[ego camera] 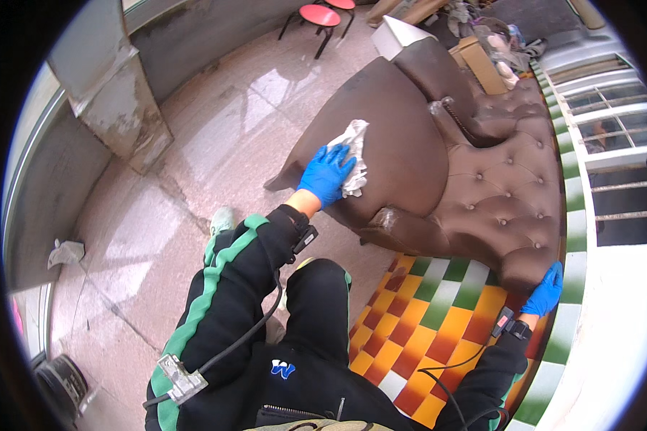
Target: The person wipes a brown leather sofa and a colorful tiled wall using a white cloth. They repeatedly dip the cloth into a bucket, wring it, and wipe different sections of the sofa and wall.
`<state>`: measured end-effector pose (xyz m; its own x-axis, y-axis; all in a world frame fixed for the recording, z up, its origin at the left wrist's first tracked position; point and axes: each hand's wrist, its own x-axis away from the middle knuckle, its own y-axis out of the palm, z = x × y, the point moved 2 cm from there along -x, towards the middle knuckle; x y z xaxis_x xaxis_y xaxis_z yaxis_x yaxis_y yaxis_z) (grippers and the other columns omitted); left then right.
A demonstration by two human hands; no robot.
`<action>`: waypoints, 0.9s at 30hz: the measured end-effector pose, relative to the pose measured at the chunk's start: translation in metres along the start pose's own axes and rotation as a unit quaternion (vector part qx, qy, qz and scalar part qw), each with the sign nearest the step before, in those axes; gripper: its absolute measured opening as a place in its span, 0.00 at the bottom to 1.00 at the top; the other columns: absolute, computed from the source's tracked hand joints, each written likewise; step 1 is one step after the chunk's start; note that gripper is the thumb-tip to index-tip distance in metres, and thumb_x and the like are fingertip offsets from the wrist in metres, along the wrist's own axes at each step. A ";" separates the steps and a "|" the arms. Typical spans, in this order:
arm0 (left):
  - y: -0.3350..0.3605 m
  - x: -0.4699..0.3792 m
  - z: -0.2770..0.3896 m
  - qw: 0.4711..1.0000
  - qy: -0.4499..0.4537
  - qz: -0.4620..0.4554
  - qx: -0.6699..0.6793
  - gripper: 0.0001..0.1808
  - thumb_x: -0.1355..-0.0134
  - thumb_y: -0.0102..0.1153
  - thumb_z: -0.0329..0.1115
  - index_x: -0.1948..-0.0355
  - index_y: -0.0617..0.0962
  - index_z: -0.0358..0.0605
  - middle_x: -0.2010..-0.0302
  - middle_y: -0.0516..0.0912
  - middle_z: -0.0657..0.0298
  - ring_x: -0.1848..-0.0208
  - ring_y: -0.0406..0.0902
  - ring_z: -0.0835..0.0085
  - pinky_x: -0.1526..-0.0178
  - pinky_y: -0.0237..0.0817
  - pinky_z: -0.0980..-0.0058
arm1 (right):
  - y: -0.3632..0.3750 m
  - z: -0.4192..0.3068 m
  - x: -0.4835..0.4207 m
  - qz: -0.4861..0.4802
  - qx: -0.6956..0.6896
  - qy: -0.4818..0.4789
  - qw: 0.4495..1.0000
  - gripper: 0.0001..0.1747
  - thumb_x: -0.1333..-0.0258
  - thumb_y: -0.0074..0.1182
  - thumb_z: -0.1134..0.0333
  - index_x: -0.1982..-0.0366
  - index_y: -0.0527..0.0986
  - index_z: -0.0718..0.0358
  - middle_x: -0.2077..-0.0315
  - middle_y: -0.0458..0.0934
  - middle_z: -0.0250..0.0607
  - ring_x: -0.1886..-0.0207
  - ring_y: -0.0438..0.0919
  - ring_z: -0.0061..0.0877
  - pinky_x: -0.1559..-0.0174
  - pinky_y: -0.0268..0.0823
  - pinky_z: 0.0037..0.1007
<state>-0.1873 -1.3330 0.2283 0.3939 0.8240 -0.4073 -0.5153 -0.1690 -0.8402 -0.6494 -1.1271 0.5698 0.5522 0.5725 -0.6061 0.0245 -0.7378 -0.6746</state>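
Note:
A brown tufted armchair (496,178) with a wide, smooth seat (399,140) stands before me. My left hand (326,175), in a blue glove, presses a crumpled whitish cloth (356,151) onto the seat near its front edge. Far to the right, my right hand (544,291), also gloved in blue, rests on the outer top corner of the chair's back. Its fingers are partly hidden, and no loose object shows in it. Whitish worn patches mark the fronts of both armrests (388,221).
A second brown tufted seat adjoins beyond, near a white box (401,37), a cardboard box (480,64) and heaped items. Red round stools (319,16) stand at the top. A tiled wall (574,231) and barred window line the right; a dark bucket (62,385) stands lower left.

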 end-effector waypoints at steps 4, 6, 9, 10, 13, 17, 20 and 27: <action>-0.010 0.021 0.001 0.999 0.009 -0.044 0.023 0.45 0.53 0.70 0.41 0.31 0.68 0.57 0.27 0.60 0.49 0.24 0.53 0.51 0.25 0.43 0.49 | 0.006 -0.069 0.028 0.120 0.323 -0.287 0.894 0.26 0.34 0.54 0.59 0.41 0.73 0.70 0.41 0.75 0.54 0.38 0.73 0.46 0.35 0.62 0.41; -0.017 0.028 0.000 0.998 0.025 -0.051 0.035 0.42 0.49 0.66 0.38 0.31 0.68 0.54 0.26 0.60 0.49 0.23 0.52 0.52 0.25 0.43 0.49 | 0.042 -0.113 0.054 0.072 0.120 -0.343 0.929 0.26 0.39 0.58 0.67 0.40 0.72 0.69 0.41 0.75 0.51 0.37 0.71 0.44 0.34 0.61 0.41; -0.031 0.035 -0.014 0.996 0.025 -0.066 0.055 0.39 0.47 0.63 0.35 0.31 0.68 0.51 0.26 0.59 0.50 0.23 0.52 0.53 0.24 0.42 0.49 | 0.140 -0.168 0.132 -0.197 -0.056 -0.339 0.918 0.30 0.39 0.57 0.71 0.36 0.68 0.65 0.36 0.70 0.47 0.31 0.65 0.40 0.29 0.54 0.40; -0.036 0.037 -0.020 0.997 0.024 -0.074 0.017 0.36 0.46 0.60 0.32 0.33 0.71 0.50 0.26 0.60 0.51 0.23 0.53 0.53 0.24 0.42 0.49 | 0.175 -0.183 0.160 -0.293 -0.092 -0.301 0.903 0.32 0.39 0.57 0.68 0.34 0.66 0.64 0.34 0.67 0.49 0.29 0.62 0.42 0.28 0.51 0.41; -0.053 0.042 -0.052 0.996 -0.038 -0.080 -0.002 0.33 0.46 0.59 0.32 0.35 0.73 0.49 0.28 0.63 0.50 0.24 0.55 0.53 0.25 0.43 0.48 | 0.270 -0.223 0.233 -0.426 -0.095 -0.370 0.820 0.39 0.37 0.57 0.59 0.29 0.58 0.62 0.28 0.54 0.54 0.26 0.54 0.46 0.27 0.49 0.42; -0.081 0.053 -0.108 0.985 -0.160 -0.038 -0.051 0.31 0.45 0.58 0.39 0.38 0.75 0.48 0.30 0.66 0.50 0.27 0.60 0.53 0.26 0.46 0.47 | 0.360 -0.245 0.306 -0.455 0.060 -0.396 0.795 0.60 0.44 0.60 0.41 0.26 0.43 0.68 0.27 0.42 0.66 0.24 0.42 0.55 0.25 0.37 0.47; -0.099 0.061 -0.145 0.974 -0.219 -0.028 -0.049 0.31 0.43 0.59 0.44 0.38 0.75 0.47 0.31 0.68 0.50 0.29 0.63 0.53 0.26 0.47 0.49 | 0.401 -0.242 0.284 -0.450 0.011 -0.415 0.791 0.60 0.44 0.57 0.39 0.26 0.43 0.69 0.28 0.40 0.69 0.24 0.41 0.57 0.25 0.34 0.49; -0.122 0.070 -0.170 0.962 -0.271 -0.010 -0.020 0.25 0.40 0.58 0.45 0.44 0.77 0.46 0.34 0.73 0.51 0.31 0.67 0.54 0.27 0.50 0.50 | 0.514 -0.261 0.186 -0.438 -0.003 -0.371 0.819 0.46 0.37 0.53 0.44 0.27 0.54 0.60 0.29 0.50 0.65 0.25 0.49 0.53 0.26 0.42 0.46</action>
<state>0.0327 -1.3471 0.2414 -0.0571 0.9866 -0.1526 -0.4784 -0.1612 -0.8632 -0.3163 -1.4930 0.2207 -0.3371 0.9413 0.0182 0.1460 0.0714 -0.9867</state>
